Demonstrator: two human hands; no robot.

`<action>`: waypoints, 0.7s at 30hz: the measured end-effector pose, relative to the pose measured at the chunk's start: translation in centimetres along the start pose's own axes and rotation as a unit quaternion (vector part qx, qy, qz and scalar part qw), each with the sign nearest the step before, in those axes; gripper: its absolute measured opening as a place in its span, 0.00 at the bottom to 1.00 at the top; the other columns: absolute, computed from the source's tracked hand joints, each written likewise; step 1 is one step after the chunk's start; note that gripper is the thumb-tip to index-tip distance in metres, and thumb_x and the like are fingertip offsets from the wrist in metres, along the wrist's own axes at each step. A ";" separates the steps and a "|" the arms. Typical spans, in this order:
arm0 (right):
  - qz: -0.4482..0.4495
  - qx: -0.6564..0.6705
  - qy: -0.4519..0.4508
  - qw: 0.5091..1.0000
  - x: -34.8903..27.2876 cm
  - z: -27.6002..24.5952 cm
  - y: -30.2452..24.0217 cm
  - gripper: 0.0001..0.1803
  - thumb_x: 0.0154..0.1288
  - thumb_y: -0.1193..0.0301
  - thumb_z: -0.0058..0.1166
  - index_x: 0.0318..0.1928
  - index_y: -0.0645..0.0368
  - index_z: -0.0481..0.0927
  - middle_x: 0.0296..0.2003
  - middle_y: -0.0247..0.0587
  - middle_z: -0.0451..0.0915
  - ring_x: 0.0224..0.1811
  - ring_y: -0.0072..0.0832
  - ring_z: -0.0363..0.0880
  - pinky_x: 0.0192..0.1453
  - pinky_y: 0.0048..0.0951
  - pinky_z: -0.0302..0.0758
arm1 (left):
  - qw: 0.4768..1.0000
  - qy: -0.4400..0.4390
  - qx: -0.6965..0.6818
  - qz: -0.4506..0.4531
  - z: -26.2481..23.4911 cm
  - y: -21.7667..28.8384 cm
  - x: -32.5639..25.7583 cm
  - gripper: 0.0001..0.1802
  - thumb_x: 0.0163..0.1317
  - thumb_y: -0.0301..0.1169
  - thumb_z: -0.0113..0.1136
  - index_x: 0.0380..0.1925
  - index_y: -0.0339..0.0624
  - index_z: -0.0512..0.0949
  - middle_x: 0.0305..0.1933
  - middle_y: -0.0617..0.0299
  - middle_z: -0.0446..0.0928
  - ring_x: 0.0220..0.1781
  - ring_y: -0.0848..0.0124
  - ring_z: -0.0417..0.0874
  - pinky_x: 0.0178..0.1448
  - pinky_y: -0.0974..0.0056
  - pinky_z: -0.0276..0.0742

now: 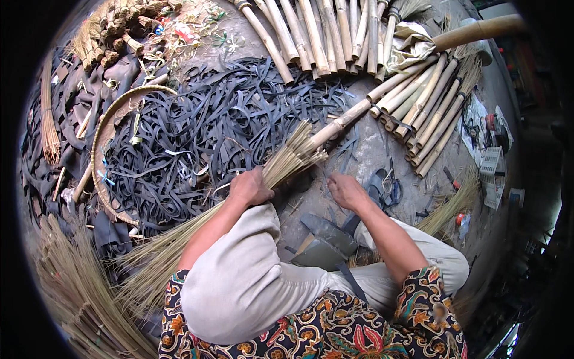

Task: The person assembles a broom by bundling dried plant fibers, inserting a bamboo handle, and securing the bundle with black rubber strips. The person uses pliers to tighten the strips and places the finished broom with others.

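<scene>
My left hand [250,186] grips a bundle of thin pale broom sticks [287,160] near its cut end, the long stalks trailing down-left past my knee. A bamboo pole [342,122] lies with its end against the bundle's tip. My right hand [345,190] rests on the concrete floor just right of the bundle, fingers curled, with nothing visibly in it. A dark rubber strip [350,281] runs across my lap.
A heap of black rubber strips [203,125] fills the floor ahead-left, beside a curved woven tray rim [101,137]. Bamboo poles [323,30] lie stacked at the top, and more bamboo poles [430,113] at right. Scissors [388,179] and sandals lie near my right hand. More stick bundles [78,287] sit lower left.
</scene>
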State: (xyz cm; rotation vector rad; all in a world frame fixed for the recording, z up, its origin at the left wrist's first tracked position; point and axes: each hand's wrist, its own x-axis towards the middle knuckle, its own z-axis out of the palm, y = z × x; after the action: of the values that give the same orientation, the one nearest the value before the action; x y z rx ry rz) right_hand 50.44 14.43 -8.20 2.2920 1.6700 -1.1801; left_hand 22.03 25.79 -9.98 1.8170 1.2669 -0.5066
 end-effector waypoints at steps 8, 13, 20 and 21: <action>0.010 0.052 0.023 0.998 0.4 0.3 0.6 0.21 0.80 0.58 0.46 0.52 0.66 0.80 0.31 0.62 0.85 0.34 0.55 0.87 0.47 0.53 0.82 | 0.991 -0.040 -0.094 0.087 -0.3 -2.1 1.6 0.35 0.48 0.46 0.77 0.52 0.36 0.82 0.48 0.39 0.88 0.54 0.44 0.89 0.61 0.48 0.83; -0.050 -0.010 0.027 0.998 0.9 -1.7 2.8 0.15 0.75 0.65 0.49 0.46 0.65 0.80 0.41 0.65 0.86 0.48 0.62 0.86 0.53 0.55 0.81 | 0.943 -0.161 -0.274 0.102 1.3 -3.3 3.5 0.29 0.47 0.42 0.79 0.47 0.38 0.84 0.33 0.56 0.85 0.35 0.64 0.85 0.45 0.59 0.81; 0.131 0.196 -0.007 0.972 -1.4 -0.9 -1.9 0.15 0.76 0.64 0.48 0.45 0.65 0.79 0.41 0.69 0.84 0.48 0.67 0.83 0.51 0.59 0.78 | 0.925 -0.161 -0.320 0.124 1.5 -3.1 4.1 0.26 0.49 0.37 0.79 0.48 0.38 0.82 0.31 0.61 0.83 0.32 0.69 0.82 0.39 0.62 0.77; 0.086 0.123 -0.057 0.987 -1.7 -0.6 -2.3 0.16 0.77 0.64 0.48 0.46 0.65 0.79 0.40 0.69 0.84 0.48 0.67 0.83 0.51 0.59 0.78 | 0.919 -0.171 -0.334 0.119 1.0 -2.8 3.7 0.27 0.49 0.39 0.80 0.46 0.37 0.83 0.31 0.59 0.84 0.32 0.68 0.82 0.39 0.61 0.77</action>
State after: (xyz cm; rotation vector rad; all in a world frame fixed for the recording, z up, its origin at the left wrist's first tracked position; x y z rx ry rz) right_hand 48.68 14.32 -5.94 2.3935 1.3230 -1.5181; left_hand 21.08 27.47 -14.32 1.2105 0.8210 -0.1986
